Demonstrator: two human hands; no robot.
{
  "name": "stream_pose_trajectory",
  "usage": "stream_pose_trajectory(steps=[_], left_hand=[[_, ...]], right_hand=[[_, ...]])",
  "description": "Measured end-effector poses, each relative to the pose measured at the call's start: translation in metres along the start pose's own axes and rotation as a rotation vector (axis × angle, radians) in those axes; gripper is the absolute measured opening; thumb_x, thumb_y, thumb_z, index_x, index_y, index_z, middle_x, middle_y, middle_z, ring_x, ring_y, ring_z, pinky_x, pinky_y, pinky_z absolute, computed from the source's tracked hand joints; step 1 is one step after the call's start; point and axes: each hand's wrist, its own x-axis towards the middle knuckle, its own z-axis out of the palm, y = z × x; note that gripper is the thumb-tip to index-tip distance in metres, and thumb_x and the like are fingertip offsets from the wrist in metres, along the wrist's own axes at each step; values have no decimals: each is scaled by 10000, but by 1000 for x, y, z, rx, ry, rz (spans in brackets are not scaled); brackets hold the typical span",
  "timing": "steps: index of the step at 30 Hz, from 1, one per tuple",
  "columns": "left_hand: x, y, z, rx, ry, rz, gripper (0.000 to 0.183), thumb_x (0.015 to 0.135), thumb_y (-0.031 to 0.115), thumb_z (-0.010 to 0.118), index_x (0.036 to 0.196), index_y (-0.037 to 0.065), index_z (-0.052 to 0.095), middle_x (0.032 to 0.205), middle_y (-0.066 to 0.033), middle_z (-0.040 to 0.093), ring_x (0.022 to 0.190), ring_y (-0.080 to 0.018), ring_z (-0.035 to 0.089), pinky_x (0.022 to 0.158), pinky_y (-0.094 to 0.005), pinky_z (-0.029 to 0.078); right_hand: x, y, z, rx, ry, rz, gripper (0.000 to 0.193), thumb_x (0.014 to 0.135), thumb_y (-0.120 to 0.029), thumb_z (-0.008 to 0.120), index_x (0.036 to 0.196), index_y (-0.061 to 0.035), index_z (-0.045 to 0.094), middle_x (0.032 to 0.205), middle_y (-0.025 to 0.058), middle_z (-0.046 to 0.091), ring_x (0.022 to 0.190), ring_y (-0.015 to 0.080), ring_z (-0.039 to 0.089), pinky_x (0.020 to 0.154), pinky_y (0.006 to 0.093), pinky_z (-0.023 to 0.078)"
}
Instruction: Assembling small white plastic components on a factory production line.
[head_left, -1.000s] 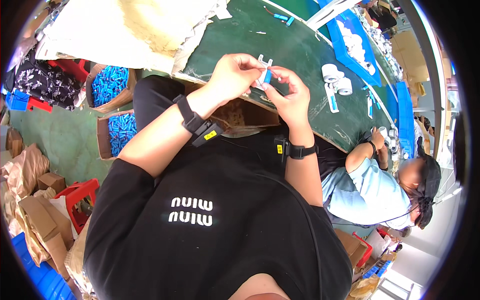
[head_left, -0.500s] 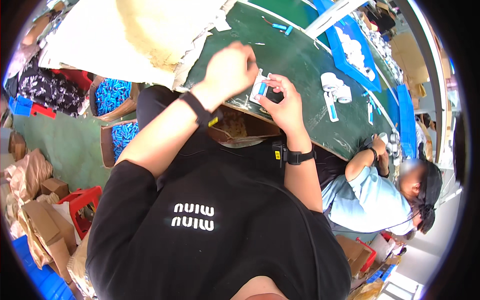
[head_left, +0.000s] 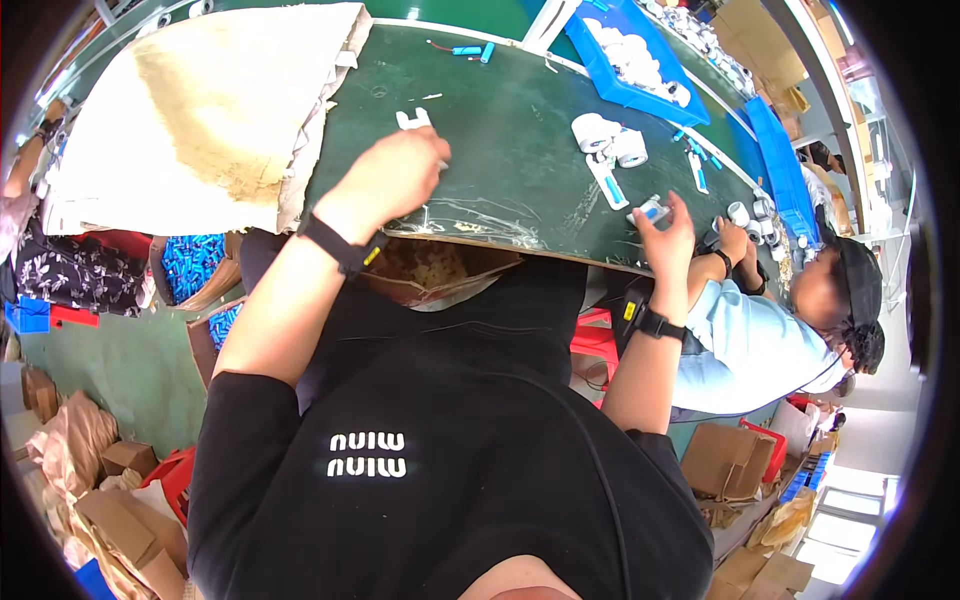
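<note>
Seemingly, left hand (head_left: 392, 175) curls over a white clip (head_left: 413, 120); right hand (head_left: 668, 228) fingers pinch a blue-and-white piece (head_left: 650, 209).

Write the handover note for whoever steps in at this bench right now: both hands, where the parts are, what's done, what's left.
Left hand: stretched out over the green table, fingers at a small white clip piece; whether it grips it cannot be told.
Right hand: raised at the table's near edge, holding a small white-and-blue part.
Parts: white tape rolls mid-table, a blue tray of white pieces at the far side, loose blue pieces near the far edge.
Done: one part is in the right hand.
Left: the white clip piece is not yet brought to that part.
A co-worker sits to the right, working separately.
</note>
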Motion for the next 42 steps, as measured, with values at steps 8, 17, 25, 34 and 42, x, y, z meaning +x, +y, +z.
stream_pose_trajectory(steps=[8, 17, 25, 34, 42], left_hand=[[-7, 10, 12, 64, 49, 92, 94, 818, -28, 646, 911, -28, 639, 939, -203, 679, 919, -385, 708, 803, -457, 589], [3, 14, 8, 223, 71, 65, 89, 768, -24, 655, 844, -21, 702, 901, -195, 692, 890, -359, 727, 802, -427, 610], [3, 9, 13, 368, 91, 156, 44, 770, 37, 683, 742, 51, 714, 873, -113, 664, 890, -281, 712, 771, -374, 608], [9, 3, 5, 328, -16, 182, 64, 756, 32, 704, 810, 35, 740, 934, -132, 686, 967, -317, 711, 827, -417, 597], [18, 12, 1, 254, -77, 104, 150, 726, -10, 708, 872, 4, 741, 992, -184, 699, 986, -375, 703, 868, -453, 582]], right_hand=[[58, -116, 14, 203, -78, -185, 387, 825, -229, 819, 1160, -46, 754, 1230, 184, 719, 1149, 353, 689, 1018, 417, 530], [167, -230, 168, 284, -420, -379, 428, 852, -195, 779, 1260, -79, 723, 1161, 194, 749, 1090, 351, 717, 942, 413, 569], [173, -238, 204, 185, -274, -623, 175, 821, -121, 787, 944, -34, 698, 1018, 185, 690, 954, 403, 694, 853, 486, 571], [133, -214, 139, 506, -588, -209, 118, 909, -101, 725, 960, 2, 752, 794, 127, 752, 729, 212, 751, 673, 341, 579], [111, -199, 37, 558, -1069, -331, 120, 915, -99, 761, 977, 4, 769, 814, 99, 757, 734, 197, 713, 698, 328, 562]])
